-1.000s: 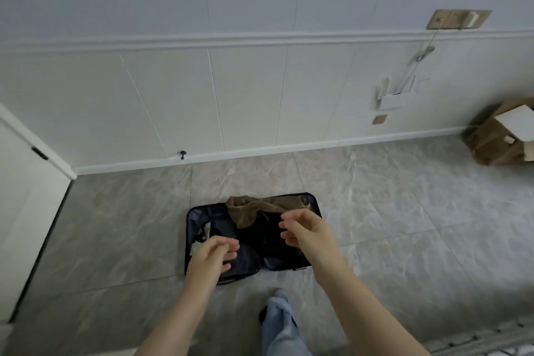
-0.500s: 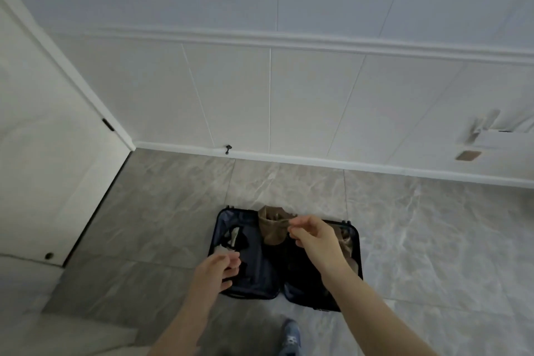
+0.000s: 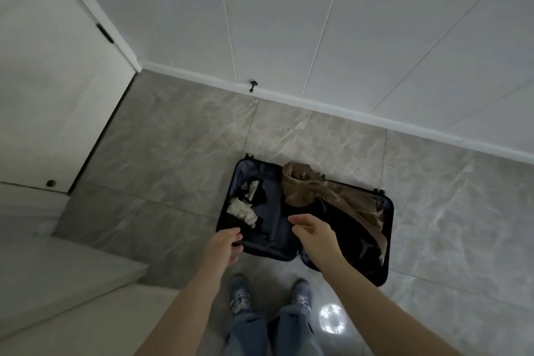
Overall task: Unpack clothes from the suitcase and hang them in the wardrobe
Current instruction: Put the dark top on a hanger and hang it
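Note:
A dark navy suitcase (image 3: 274,250) lies open flat on the grey tiled floor in front of my feet. A brown garment (image 3: 326,191) is draped across its right half and over the far rim. Pale and black clothes (image 3: 245,205) are bunched in the left half. My left hand (image 3: 224,246) hovers over the near left corner, fingers loosely curled and holding nothing. Above the middle hinge, my right hand (image 3: 313,233) is empty with its fingers apart. Neither hand touches the clothes.
A white door or panel (image 3: 52,89) stands at the left, with a pale raised ledge (image 3: 66,277) below it. The white panelled wall (image 3: 318,23) and a small black doorstop (image 3: 253,85) lie beyond the suitcase. My shoes (image 3: 239,295) stand just short of the suitcase.
The view has tilted down and left, and I have stepped closer to the suitcase. My right hand has let go of the brown garment and dropped lower; both hands have opened.

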The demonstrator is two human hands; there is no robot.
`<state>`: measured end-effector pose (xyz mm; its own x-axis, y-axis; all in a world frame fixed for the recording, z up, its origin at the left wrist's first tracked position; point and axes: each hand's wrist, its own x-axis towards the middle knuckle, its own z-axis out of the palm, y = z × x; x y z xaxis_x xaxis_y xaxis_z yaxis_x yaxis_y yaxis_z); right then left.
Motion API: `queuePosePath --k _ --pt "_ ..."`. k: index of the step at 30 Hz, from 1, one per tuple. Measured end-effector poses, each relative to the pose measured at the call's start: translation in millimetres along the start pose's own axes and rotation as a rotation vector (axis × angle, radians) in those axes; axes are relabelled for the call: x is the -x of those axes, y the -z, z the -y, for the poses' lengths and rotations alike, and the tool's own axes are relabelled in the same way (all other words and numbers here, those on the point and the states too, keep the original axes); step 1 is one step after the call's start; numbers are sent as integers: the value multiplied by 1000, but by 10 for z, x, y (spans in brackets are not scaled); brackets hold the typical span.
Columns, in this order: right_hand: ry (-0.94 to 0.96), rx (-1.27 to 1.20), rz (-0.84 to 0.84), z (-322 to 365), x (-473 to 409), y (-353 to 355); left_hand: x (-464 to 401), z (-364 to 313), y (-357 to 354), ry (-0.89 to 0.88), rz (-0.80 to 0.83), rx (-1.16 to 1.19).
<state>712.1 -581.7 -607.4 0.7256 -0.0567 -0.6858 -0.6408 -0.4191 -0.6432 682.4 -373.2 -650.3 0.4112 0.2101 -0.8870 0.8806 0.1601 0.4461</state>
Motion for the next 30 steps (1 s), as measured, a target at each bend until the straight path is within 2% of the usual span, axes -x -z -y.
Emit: queuePosePath --k 4,10,14,17,20,25,30 --pt "6 130 76 -168 -534 -343 -498 35 -107 21 25 -35" --pt "-50 374 218 -920 -1434 -833 -1548 448 -131 62 56 -69" --pt "-34 604 322 -1396 -1913 -1032 -2061 736 -38 -56 -8 -65" --pt "-8 739 401 -1670 -2269 -1238 -2447 943 40 -129 3 -89" --pt "1 865 507 -1853 -2575 -1478 -2736 1113 135 -130 14 -116" --pt "124 1035 628 -2080 -3135 -2013 -3199 1432 280 -48 -31 -30" --pt "297 1153 646 -2008 -3459 -2597 -3436 1747 359 18 -48 75"
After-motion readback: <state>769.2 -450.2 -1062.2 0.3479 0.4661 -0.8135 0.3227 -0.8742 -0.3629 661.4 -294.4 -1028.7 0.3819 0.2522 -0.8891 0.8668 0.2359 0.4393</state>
